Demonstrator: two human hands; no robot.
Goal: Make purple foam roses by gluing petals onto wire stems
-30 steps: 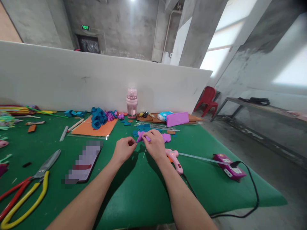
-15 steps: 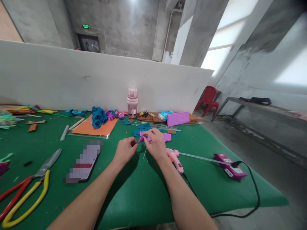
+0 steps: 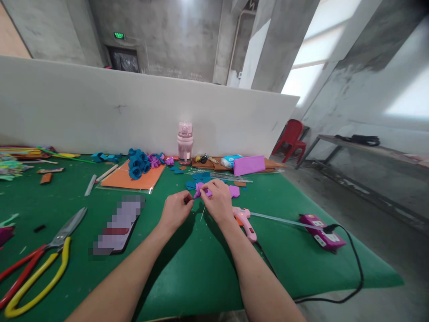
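A small purple paper flower is held between my two hands above the green table. The fingertips of my left hand are pinched at its narrow lower end. My right hand closes thumb and fingers around its petals from the right, hiding part of it. Just beyond the right hand lie purple paper pieces and blue paper pieces. A pink glue gun rests beside my right wrist, a clear glue stick sticking out of its back.
To the left are a phone and large scissors. Blue paper flowers lie on an orange sheet. A pink bottle stands by the white partition. At right, a black cable crosses a magenta box.
Almost nothing differs. Both hands keep their pinch on the purple flower, with only a very slight shift of the fingers.
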